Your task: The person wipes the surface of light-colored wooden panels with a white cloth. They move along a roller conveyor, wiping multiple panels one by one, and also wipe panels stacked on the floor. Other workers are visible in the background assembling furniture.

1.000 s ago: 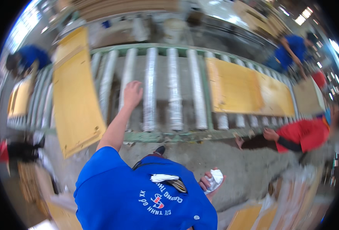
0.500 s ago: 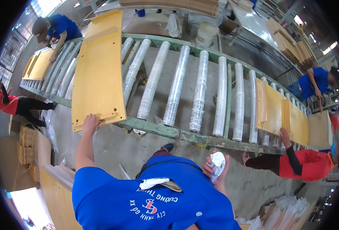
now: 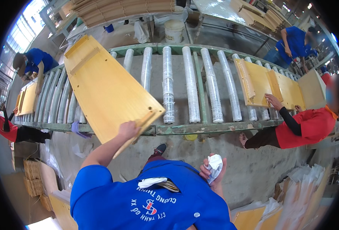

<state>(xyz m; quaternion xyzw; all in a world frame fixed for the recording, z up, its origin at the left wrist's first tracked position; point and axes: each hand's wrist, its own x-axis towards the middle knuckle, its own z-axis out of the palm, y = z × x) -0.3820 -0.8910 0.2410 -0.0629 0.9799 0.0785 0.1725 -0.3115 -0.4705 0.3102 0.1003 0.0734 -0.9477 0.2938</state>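
A long yellow wooden panel (image 3: pixel 108 86) with cross strips near its ends lies slantwise on the roller conveyor (image 3: pixel 168 84), its near end jutting over the front rail towards me. My left hand (image 3: pixel 128 130) is closed on the strip at that near end; the fingertips are partly hidden. In front of my body, at the right, my right hand (image 3: pixel 218 185) is wrapped around a crumpled white cloth (image 3: pixel 215 165), held clear of the panel.
A red-sleeved co-worker (image 3: pixel 303 124) touches another yellow panel (image 3: pixel 257 82) at the right. A blue-shirted person (image 3: pixel 39 61) bends over the far-left rollers. Wrapped boards (image 3: pixel 299 191) stand at lower right; a white bucket (image 3: pixel 174 31) sits behind the conveyor.
The yellow panel has swung round, its near end moving right and its far end left. My left hand has moved right with it. My right hand still holds the cloth.
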